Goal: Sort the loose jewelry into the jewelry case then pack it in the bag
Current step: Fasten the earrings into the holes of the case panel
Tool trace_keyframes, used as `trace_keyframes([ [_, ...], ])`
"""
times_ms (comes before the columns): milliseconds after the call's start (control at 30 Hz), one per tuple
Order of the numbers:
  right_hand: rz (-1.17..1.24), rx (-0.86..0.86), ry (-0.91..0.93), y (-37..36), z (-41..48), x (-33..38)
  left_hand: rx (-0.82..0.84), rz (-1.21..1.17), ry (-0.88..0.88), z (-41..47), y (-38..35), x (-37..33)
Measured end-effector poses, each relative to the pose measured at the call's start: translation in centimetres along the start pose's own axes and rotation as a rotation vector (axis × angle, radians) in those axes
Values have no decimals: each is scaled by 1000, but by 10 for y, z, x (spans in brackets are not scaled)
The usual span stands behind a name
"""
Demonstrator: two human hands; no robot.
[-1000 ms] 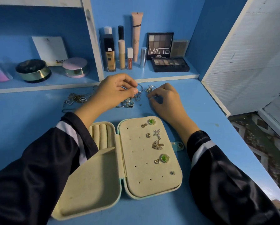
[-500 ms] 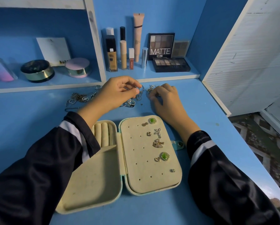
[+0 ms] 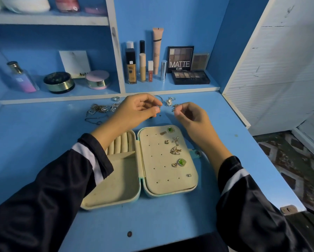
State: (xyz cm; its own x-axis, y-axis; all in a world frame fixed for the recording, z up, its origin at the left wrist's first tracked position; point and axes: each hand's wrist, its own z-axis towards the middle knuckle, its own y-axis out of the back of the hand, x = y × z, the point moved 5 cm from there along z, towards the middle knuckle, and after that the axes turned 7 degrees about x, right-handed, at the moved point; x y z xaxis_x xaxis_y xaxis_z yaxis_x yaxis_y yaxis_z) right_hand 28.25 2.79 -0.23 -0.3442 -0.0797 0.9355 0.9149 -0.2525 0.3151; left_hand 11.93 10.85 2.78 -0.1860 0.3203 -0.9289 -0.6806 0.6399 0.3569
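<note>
Left hand point(image 3: 139, 109) pinches a tiny silver piece point(image 3: 158, 106), right hand point(image 3: 190, 115) curled, I cannot tell on what; a slip could bounce it across the desk point(image 3: 43, 142), missing the jewelry case point(image 3: 153, 177).

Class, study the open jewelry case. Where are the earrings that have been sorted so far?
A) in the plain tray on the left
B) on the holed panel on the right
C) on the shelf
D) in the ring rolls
B: the earrings sit on the holed panel of the jewelry case; the ring rolls hold none in view.
</note>
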Motion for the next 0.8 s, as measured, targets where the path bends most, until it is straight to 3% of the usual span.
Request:
trace_keyframes([
  [267, 264, -9, -80, 0, -38, 8, 19, -8, -6, -30, -16, -6],
  [467, 242, -67, -175, 8, -72, 1, 10, -25, -20, -49, -21, -13],
  [800, 143, -2, -117, 12, -107, 5, 64, -34, -16, -77, -35, -13],
])
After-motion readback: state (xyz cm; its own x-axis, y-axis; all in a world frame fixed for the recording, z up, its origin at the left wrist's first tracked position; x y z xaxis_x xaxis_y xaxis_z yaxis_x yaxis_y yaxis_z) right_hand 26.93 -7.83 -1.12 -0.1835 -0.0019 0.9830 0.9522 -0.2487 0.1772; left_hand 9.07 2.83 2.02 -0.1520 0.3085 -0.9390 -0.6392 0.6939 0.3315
